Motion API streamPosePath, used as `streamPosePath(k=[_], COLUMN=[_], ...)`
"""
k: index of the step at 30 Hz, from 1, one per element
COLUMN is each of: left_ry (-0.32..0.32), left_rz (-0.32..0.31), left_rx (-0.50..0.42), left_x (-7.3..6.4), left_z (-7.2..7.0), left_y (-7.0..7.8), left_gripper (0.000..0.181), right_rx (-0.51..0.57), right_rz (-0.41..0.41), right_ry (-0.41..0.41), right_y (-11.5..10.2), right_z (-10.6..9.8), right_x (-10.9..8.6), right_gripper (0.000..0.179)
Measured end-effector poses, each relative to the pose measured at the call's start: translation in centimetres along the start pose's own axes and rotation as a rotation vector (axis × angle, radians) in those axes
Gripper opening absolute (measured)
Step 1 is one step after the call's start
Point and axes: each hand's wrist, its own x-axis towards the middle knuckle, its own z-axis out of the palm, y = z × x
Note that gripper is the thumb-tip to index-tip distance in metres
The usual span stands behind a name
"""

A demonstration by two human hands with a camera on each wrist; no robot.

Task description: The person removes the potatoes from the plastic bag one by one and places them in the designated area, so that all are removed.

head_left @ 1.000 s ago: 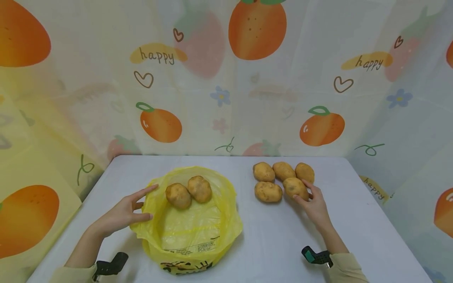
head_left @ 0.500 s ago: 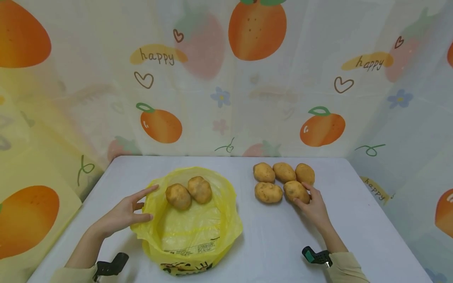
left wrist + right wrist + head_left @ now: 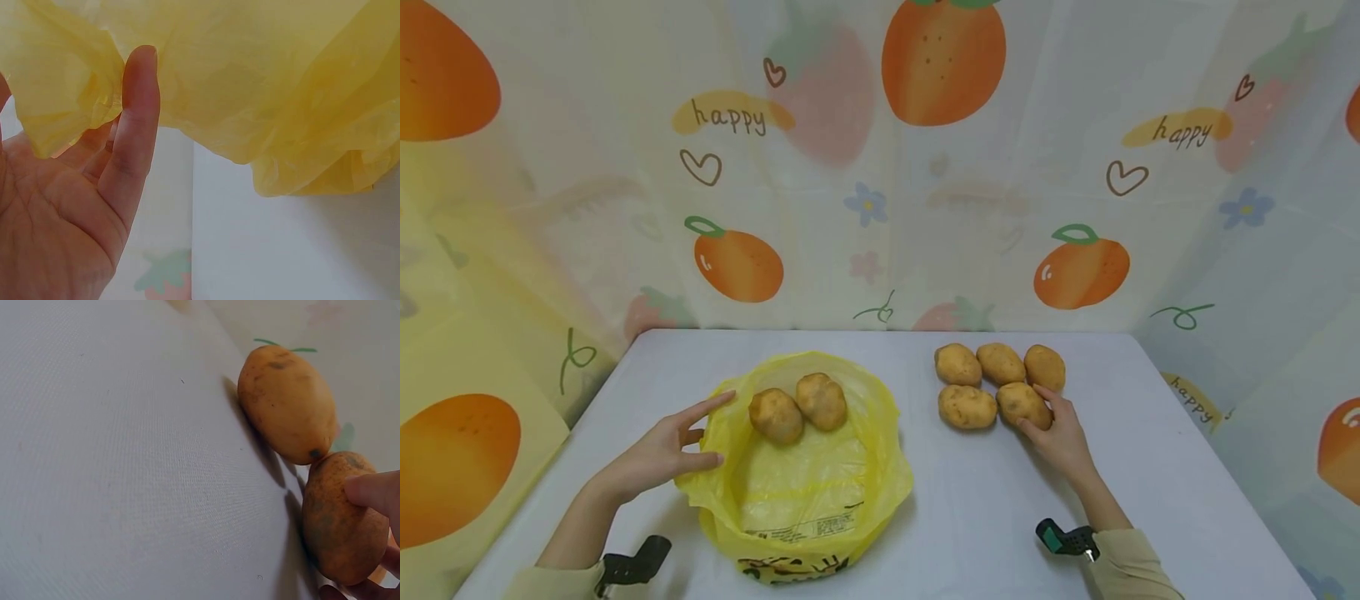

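Note:
A yellow plastic bag (image 3: 891, 467) stands with its mouth wide on the left of the table, its rim rolled outward. Two potatoes (image 3: 777, 415) lie inside, at the far side. My left hand (image 3: 655, 454) holds the bag's left rim, with the thumb and index finger over the edge; the left wrist view has a fold of yellow film (image 3: 69, 94) between thumb and fingers. On the right, my right hand (image 3: 1063, 433) grips a potato (image 3: 1021, 405) from its right side, thumb in front. Beside it, at its left end, sits another potato (image 3: 967, 407).
Behind the gripped potato, several more potatoes (image 3: 1000, 364) form a row near the table's back. The white table (image 3: 955, 517) ends at a fruit-print cloth backdrop (image 3: 940, 250). Black wrist devices (image 3: 1063, 540) sit on both forearms.
The potato in my right hand has shifted slightly left and toward me, closer to the potato on its left. My left hand and the bag stay where they were.

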Motion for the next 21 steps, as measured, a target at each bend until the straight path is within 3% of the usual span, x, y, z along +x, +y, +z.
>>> streamPosePath(k=[21], left_ry=[0.004], left_rz=[0.024], left_rx=[0.025], left_x=[0.08], left_z=[0.01], left_y=[0.17], left_gripper=[0.078], right_rx=[-0.053], right_rz=[-0.042], right_ry=[-0.005], right_y=[-0.26], right_z=[0.11], right_x=[-0.11], right_gripper=[0.062])
